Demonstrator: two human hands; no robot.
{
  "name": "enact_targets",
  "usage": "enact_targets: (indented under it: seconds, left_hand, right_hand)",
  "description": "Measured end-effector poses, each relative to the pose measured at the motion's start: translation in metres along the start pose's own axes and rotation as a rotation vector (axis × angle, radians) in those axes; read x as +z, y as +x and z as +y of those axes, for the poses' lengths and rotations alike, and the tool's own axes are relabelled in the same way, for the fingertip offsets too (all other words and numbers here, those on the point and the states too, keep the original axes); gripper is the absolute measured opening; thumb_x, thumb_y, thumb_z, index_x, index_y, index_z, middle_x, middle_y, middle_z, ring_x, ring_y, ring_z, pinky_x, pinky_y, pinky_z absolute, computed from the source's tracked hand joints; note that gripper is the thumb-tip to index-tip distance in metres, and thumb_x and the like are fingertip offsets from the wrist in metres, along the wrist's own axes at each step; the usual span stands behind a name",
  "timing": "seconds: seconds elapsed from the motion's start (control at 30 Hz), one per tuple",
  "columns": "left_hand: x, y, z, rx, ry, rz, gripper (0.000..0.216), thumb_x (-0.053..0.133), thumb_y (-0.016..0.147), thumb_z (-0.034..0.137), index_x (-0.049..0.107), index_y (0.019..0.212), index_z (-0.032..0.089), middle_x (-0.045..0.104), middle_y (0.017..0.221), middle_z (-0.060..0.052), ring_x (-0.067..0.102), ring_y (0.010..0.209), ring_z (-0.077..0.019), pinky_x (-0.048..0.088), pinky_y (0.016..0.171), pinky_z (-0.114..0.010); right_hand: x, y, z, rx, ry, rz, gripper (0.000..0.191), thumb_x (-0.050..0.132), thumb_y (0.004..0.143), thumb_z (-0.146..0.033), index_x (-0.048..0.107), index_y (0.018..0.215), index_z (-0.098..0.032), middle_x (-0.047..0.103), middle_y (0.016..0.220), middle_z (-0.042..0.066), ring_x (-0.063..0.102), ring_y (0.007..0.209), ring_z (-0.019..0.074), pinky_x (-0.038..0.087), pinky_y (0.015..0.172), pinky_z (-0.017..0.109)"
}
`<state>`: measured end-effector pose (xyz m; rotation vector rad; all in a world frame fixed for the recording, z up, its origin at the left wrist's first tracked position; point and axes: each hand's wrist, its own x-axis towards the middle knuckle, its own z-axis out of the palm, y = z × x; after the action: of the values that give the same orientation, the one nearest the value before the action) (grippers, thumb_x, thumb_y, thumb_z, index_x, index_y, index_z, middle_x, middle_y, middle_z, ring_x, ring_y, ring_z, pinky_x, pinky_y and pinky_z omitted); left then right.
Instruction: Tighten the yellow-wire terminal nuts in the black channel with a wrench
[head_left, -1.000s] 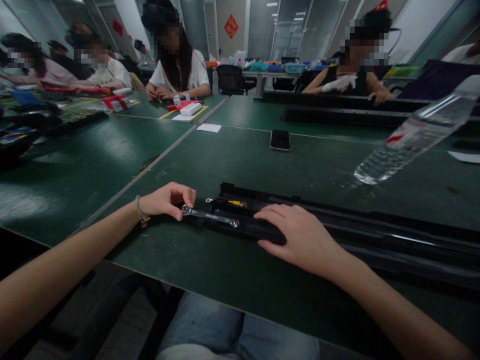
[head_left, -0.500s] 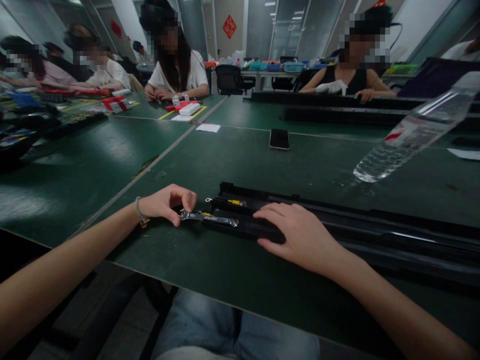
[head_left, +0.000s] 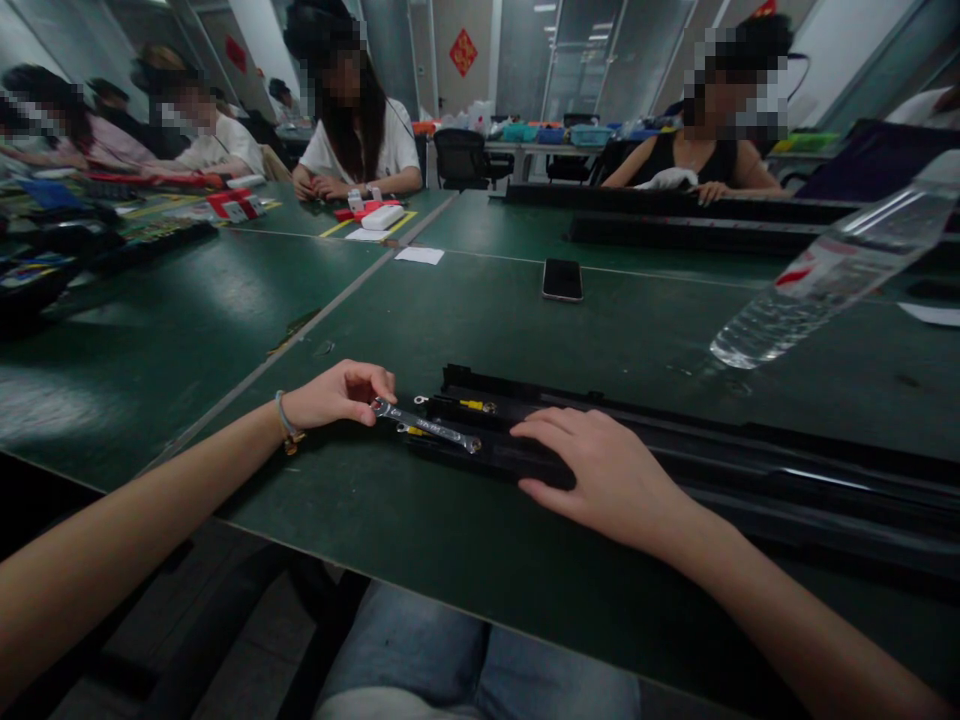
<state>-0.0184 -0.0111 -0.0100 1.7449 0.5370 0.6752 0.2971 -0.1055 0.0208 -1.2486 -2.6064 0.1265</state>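
One wrench [head_left: 429, 426], apparently pinched by left fingers [head_left: 360, 411].

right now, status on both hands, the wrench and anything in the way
Left hand pinching wrench by one end, other end over black rail. Right hand resting on rail. Phone and water bottle beyond it, apart from both hands.

A green table [head_left: 480, 320] carries a phone [head_left: 562, 280], bottle [head_left: 817, 280] and long black rail [head_left: 720, 455].
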Motion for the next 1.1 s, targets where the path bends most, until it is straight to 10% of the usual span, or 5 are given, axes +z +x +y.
enact_targets:
  seconds: [0.63,1.1]
  left_hand:
    - [0.0050,0.0048,0.0046,-0.155,0.278,0.238,0.017,0.062,0.067,0.018,0.064,0.083,0.013,0.057,0.067,0.000,0.050,0.054,-0.0074,0.042,0.048,-0.017]
    - [0.0023,0.0042,0.0035,-0.080,0.196,0.182,0.014,0.066,0.064,0.017,0.065,0.077,0.012,0.055,0.064,0.001,0.049,0.056,-0.0080,0.041,0.050,-0.017]
  right_hand:
    - [0.0015,0.0005,-0.0004,0.003,-0.006,0.012,0.037,0.053,0.075,-0.039,0.053,0.108,-0.022,0.056,0.111,0.004,0.051,0.099,0.0208,0.038,0.082,0.038]
    - [0.0019,0.0006,0.0001,0.004,-0.005,0.010,0.038,0.053,0.075,-0.040,0.053,0.108,-0.022,0.056,0.112,0.003,0.050,0.099,0.0205,0.038,0.082,0.037]
